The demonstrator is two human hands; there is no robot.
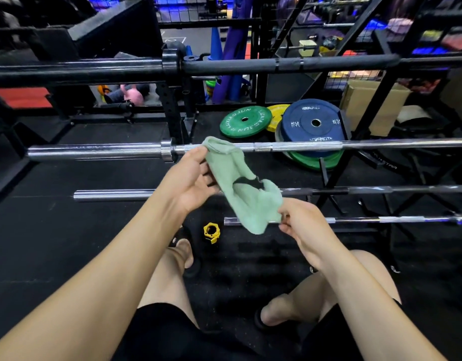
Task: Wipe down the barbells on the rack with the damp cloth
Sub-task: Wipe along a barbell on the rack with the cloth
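We hold the green cloth (247,194) between both hands, just in front of the chrome barbell (303,145) on the rack. Left hand (192,178) grips the cloth's upper end, which overlaps that barbell near its collar; right hand (300,222) pinches the lower edge. Cloth hangs limp: soft, light, likely to bunch. Best folded into a pad, then wrapped round the shaft. The bar looks rigid, smooth, probably slippery when damp.

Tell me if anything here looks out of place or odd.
A yellow barbell collar lies loose on the black floor, off any bar, near the person's foot. Green, yellow and blue plates lean in a loose pile behind the rack. The green cloth has a hole in its middle.
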